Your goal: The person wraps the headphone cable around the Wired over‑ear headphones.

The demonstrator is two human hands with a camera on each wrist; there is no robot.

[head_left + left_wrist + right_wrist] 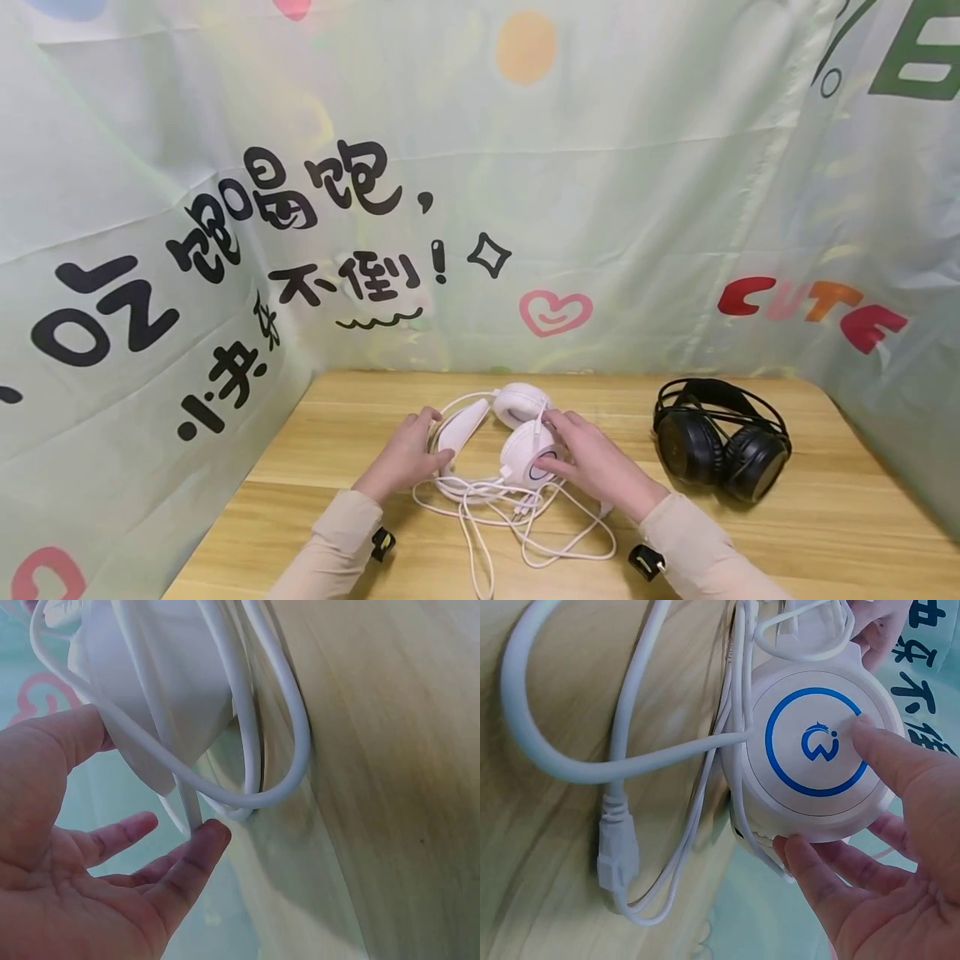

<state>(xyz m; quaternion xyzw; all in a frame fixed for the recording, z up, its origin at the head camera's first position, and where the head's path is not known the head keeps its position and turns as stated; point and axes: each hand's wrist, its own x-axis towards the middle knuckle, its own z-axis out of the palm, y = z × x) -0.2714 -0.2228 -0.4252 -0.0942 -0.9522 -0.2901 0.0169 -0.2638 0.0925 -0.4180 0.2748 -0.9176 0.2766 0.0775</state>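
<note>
White headphones (pixel 459 435) lie on the wooden table, with two round ear cups on their right side. My left hand (pixel 411 450) holds the wide headband from the left, thumb against it and fingertips at the white strands beside it (pixel 156 712). On the near ear cup (pixel 810 795), which bears a blue ring and logo, my right hand (pixel 592 458) has its thumb on the face and fingers at the rim. A loosely looped white cable (pixel 555 554) spreads in front of the headphones; its connector (pixel 619 855) shows in the right wrist view.
Black headphones (pixel 693 446) rest on the right part of the table (pixel 262 533). A printed cloth (pixel 637 208) with lettering hangs behind and along both sides. Each sleeve has a small black device at the wrist.
</note>
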